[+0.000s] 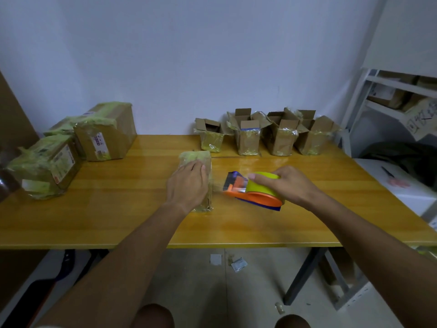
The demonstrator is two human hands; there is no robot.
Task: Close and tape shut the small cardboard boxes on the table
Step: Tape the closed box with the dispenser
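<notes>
Left hand [188,183] lies flat, fingers straight, on closed small box [199,166] mid-table [118,209], right hand [289,184] grips tape dispenser [253,190] just beside it, four open boxes [264,133] along back edge.

Head camera – looks forward and down, close over the table [118,209].

We see the taped box [203,162] at the table's [118,209] middle, the tape dispenser [254,189] just right of it, four open boxes [264,133] behind along the wall, and sealed parcels [71,147] far left
</notes>
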